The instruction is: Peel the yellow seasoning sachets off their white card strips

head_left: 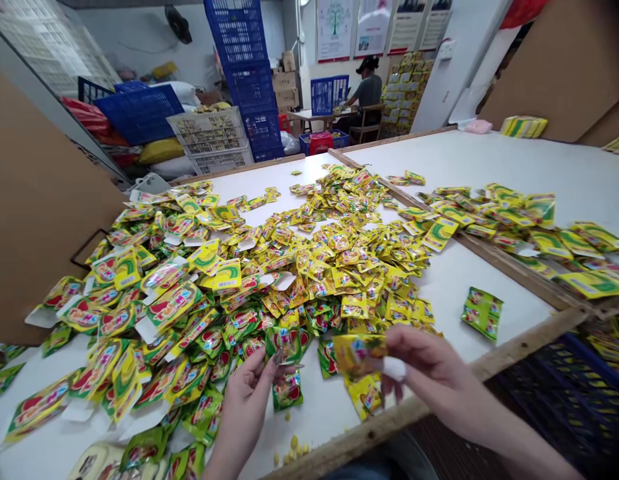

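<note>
My right hand point(434, 373) is raised over the near edge of the table. Its fingers pinch a small yellow candy box point(356, 355), slightly blurred, with a white flap by the thumb. To its left, my left hand point(250, 393) has thumb and fingers closed on a green candy packet point(285, 341) with a red fruit print at the front of the pile. Another green packet point(288, 392) lies just below those fingertips. Beneath the box in my right hand rests a yellow packet point(365, 395).
A large heap of yellow packets point(334, 260) spreads over the white table, with flapped candy boxes point(174, 307) at left. Wooden strips point(519, 280) divide and edge the table. One green packet point(482, 312) lies apart at right. Blue crates point(246, 73) and a seated person point(368, 93) are behind.
</note>
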`<state>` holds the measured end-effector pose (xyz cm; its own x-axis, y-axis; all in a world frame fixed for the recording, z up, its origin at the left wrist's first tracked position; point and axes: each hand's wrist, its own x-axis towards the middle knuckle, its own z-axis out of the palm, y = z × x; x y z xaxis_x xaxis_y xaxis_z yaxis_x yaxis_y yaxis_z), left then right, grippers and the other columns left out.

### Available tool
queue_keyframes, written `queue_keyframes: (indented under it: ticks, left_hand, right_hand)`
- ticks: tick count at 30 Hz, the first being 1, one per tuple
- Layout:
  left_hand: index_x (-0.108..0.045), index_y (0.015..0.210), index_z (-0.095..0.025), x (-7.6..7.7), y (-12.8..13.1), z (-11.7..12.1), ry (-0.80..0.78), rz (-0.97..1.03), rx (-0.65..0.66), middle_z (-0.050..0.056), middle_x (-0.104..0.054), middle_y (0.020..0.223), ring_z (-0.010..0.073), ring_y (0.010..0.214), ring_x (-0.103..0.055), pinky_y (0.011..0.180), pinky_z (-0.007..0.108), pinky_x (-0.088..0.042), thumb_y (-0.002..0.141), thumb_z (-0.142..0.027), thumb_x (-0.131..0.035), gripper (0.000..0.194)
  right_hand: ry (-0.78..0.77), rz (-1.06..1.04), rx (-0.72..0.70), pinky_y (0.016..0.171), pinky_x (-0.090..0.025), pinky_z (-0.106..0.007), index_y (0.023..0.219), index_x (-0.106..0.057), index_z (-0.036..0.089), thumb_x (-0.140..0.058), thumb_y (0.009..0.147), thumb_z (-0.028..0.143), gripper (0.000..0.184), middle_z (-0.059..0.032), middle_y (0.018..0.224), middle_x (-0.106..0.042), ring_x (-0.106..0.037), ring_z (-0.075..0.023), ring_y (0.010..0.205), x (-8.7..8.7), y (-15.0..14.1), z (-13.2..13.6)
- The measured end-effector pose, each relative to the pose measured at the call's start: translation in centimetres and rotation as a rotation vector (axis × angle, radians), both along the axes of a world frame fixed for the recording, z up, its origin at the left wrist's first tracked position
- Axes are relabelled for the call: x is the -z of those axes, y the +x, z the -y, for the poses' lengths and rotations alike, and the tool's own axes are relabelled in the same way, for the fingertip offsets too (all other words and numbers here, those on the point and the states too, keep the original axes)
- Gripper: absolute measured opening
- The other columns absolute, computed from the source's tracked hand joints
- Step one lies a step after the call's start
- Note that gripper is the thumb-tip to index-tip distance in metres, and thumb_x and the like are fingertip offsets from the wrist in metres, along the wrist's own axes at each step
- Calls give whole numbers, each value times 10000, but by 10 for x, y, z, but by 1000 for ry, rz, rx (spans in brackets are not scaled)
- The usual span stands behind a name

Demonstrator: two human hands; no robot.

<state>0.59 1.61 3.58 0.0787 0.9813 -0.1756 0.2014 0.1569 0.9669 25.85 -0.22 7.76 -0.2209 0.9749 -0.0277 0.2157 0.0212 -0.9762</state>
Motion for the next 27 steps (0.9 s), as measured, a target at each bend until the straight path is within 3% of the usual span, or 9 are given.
queue_keyframes:
  ticks: [2,4,8,11,13,15,18,22,27]
  left_hand:
    - [-643,927,-151,-3,10,6,-26,152,11,59,-717,837,211,781,-654,702,292,-514,788,-410,-559,306]
    - [-645,969,-158,0,16,14,-24,232,1,77,-700,956,224,898,-631,780,305,-501,786,-414,-566,325]
    - [-624,1044,-174,12,17,23,-40,302,-120,100,-667,1054,249,994,-596,830,325,-492,766,-503,-549,437]
    - [-612,1030,-175,10,17,20,-25,239,-51,87,-679,1014,231,928,-619,801,299,-500,732,-416,-633,384]
    - [-615,997,-177,4,17,18,31,148,-20,75,-688,978,214,892,-628,782,280,-497,767,-355,-609,291]
    - [-622,965,-186,-1,15,19,98,0,39,69,-695,946,207,880,-630,780,276,-487,805,-319,-560,217]
    - [-585,941,-208,0,14,28,166,-145,164,60,-693,923,191,852,-636,783,271,-482,824,-262,-521,144]
    - [-499,961,-226,5,4,38,255,-276,223,54,-672,869,186,817,-640,741,270,-501,815,-251,-518,150]
    - [-440,1178,-242,-5,-73,31,558,-904,89,130,-526,1226,298,1181,-453,974,469,-376,708,-401,-651,540]
  right_hand:
    - [-176,-319,-90,417,-457,-218,779,-462,193,-564,791,393,225,35,620,-546,-545,-97,432,7,-32,-6]
    - [-253,-448,-121,399,-429,-199,736,-443,183,-616,749,419,293,52,594,-528,-515,-74,388,18,-59,-13]
    - [-249,-452,-82,406,-414,-192,729,-454,176,-607,761,414,285,70,523,-502,-514,-80,388,37,-82,-21]
    - [-252,-393,-78,401,-416,-203,728,-445,180,-540,803,408,258,69,521,-487,-497,-83,383,40,-81,-19]
    - [-176,-213,-62,453,-442,-223,768,-458,181,-508,818,373,204,38,594,-525,-534,-104,470,36,-72,-16]
    - [-17,58,-23,621,-490,-278,959,-482,179,-549,783,316,233,-41,836,-598,-599,-162,729,28,-60,-14]
    - [155,339,-157,913,-407,-363,1311,-292,218,-616,693,207,697,-110,1267,-469,-475,-234,1130,16,-44,-14]
    - [195,444,-498,849,-434,-308,1105,-562,261,-463,742,66,424,-34,1024,-645,-582,-199,970,13,-43,-15]
    - [301,451,-393,720,-469,-263,901,-619,229,-451,742,61,286,-33,853,-668,-617,-188,814,23,-43,-19]
